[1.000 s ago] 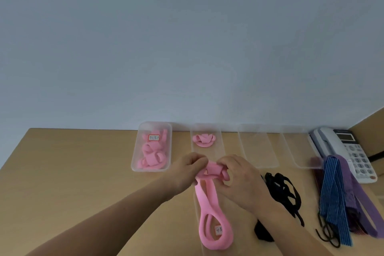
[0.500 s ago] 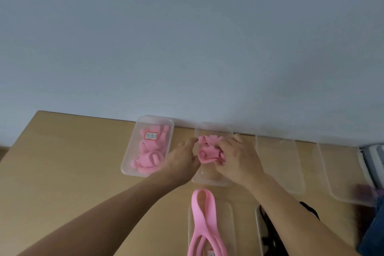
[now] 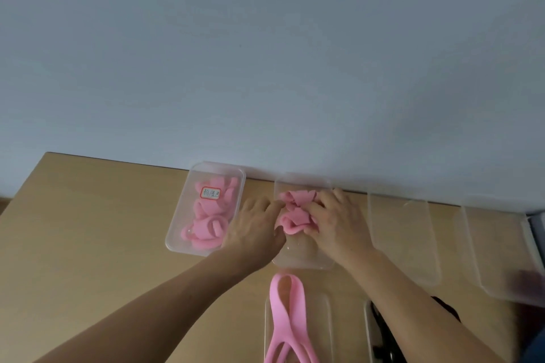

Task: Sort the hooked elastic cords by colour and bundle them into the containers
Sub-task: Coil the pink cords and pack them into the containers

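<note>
Both hands meet on one thing: a folded pink elastic wad (image 3: 295, 219). The left hand (image 3: 253, 230) pinches its left side with curled fingers and thumb, and the right hand (image 3: 337, 221) closes curled fingers (image 3: 314, 209) over its right side, so each hand has a hold on it. The wad sits low inside a clear plastic rectangular container (image 3: 300, 265), whose near rim shows just below the two wrists.

Just beyond the grip, in the same container and touching the held wad, lies a second pink folded bundle (image 3: 299, 196). Left of the grip, just beside the left hand, stands a labelled clear plastic tub (image 3: 177, 233) holding several pink rolled bundles (image 3: 206, 227) and a white red-edged label (image 3: 210, 193) (its writing is too blurred to read).

Right of the grip, past the right hand, two more clear plastic trays stand side by side — the nearer tray (image 3: 404, 244) and the farther tray (image 3: 495, 259).

On the near side of the grip, towards the person, a long flat pink elastic loop (image 3: 287, 324) lies lengthwise on a clear plastic lid (image 3: 324, 327), its rounded end pointing at the held wad but well apart from it. To the right of that loop a tangle of black cords (image 3: 383, 339) shows — mostly hidden under the right forearm.

Everything rests on a pale wooden table (image 3: 88, 244) set against a grey-blue wall (image 3: 265, 53).
</note>
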A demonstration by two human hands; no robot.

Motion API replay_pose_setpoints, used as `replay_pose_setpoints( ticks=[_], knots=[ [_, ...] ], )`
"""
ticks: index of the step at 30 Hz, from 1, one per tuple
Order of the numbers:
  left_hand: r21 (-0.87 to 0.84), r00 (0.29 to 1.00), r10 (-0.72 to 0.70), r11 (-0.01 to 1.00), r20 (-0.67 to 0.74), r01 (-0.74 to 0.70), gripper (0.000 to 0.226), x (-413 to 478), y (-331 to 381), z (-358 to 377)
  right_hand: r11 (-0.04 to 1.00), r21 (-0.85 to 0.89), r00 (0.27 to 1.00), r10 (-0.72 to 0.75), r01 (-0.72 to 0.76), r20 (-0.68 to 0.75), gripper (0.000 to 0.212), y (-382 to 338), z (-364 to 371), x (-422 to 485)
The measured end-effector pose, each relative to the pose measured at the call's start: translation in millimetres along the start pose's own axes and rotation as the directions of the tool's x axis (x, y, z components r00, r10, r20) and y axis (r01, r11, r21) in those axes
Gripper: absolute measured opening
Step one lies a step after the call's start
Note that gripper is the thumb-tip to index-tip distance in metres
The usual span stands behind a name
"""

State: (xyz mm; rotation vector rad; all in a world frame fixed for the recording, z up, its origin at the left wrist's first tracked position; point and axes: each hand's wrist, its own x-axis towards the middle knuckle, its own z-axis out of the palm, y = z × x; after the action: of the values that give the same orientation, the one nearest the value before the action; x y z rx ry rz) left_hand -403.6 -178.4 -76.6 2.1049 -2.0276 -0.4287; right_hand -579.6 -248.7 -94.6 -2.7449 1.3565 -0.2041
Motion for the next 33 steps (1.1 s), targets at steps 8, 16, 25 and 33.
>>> replay_pose_setpoints(
  ticks=[8, 16, 25, 33],
  knots=[
    [0.158, 0.957, 0.26, 0.958, -0.127, -0.239, 0.013, 23.9, 8.1, 11.4, 0.998, -0.063, 0.999, -0.012, 0.009, -0.048, 0.038, -1.4, 0.7, -8.0],
    [0.19, 0.978, 0.19, 0.967, -0.087, -0.171, 0.014, 28.5, 11.5, 16.3, 0.999, -0.04, 0.978, -0.014, 0.005, -0.209, 0.018, -1.8, -4.0, -21.4],
    [0.243, 0.949, 0.287, 0.937, -0.13, -0.25, 0.004, 26.6, 10.8, 20.0, 0.999, -0.028, 0.993, 0.017, -0.02, -0.115, 0.04, -0.9, 2.8, -40.4],
    [0.213, 0.95, 0.297, 0.939, -0.098, -0.272, 0.012, 23.6, 8.8, 17.7, 0.998, -0.007, 0.995, 0.055, -0.056, -0.087, 0.044, -5.6, -6.5, -43.3]
  ],
)
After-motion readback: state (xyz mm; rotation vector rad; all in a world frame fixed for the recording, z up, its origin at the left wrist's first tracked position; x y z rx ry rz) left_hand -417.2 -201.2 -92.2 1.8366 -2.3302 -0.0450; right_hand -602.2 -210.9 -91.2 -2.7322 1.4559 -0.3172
